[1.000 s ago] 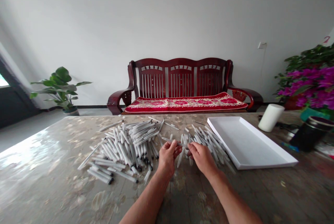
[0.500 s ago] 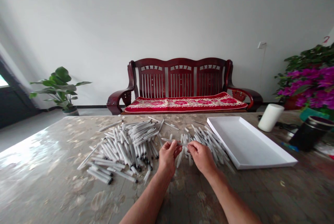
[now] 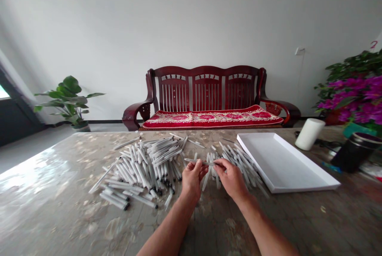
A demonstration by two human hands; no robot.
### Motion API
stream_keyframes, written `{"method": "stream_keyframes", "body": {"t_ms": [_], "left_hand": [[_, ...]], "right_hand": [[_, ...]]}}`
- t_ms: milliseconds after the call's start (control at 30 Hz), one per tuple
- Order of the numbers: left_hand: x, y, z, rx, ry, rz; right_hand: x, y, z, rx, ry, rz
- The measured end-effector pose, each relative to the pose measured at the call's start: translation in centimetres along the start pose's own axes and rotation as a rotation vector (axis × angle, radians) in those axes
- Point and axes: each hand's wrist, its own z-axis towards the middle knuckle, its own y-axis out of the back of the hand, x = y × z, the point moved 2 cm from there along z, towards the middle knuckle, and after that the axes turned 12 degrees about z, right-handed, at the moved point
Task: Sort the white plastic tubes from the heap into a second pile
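Both hands met over the table [image 3: 59, 192], sharing one slim white pen [image 3: 199, 162]. The left hand [image 3: 192, 177] had its fingers curled closed around the pen's left part, and the right hand [image 3: 231, 178] pinched the right end between thumb and forefinger. The pen hung just above the gap between the big pile of pens [image 3: 146, 164] and the smaller pile [image 3: 238, 159]. Its long axis ran nearly level, left to right, with the left tip poking past the left hand toward the big pile. Working the ends well probably called for a steady left grip and force kept straight along that axis, never bending it. A white tray [image 3: 286, 168] lay to the right.
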Motion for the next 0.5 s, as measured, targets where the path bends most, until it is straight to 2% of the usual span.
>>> {"method": "stream_keyframes", "body": {"t_ms": [133,200,500], "left_hand": [[0.08,0.06,0.11,0.002,0.001,0.006],[0.08,0.07,0.11,-0.006,-0.001,0.008],[0.28,-0.04,-0.26,-0.052,0.077,0.003]], "right_hand": [[-0.51,-0.10,-0.03,0.061,-0.101,-0.026],[-0.76,-0.16,-0.02,0.060,-0.088,-0.036],[-0.77,0.22,0.00,-0.043,0.219,-0.175]]}}
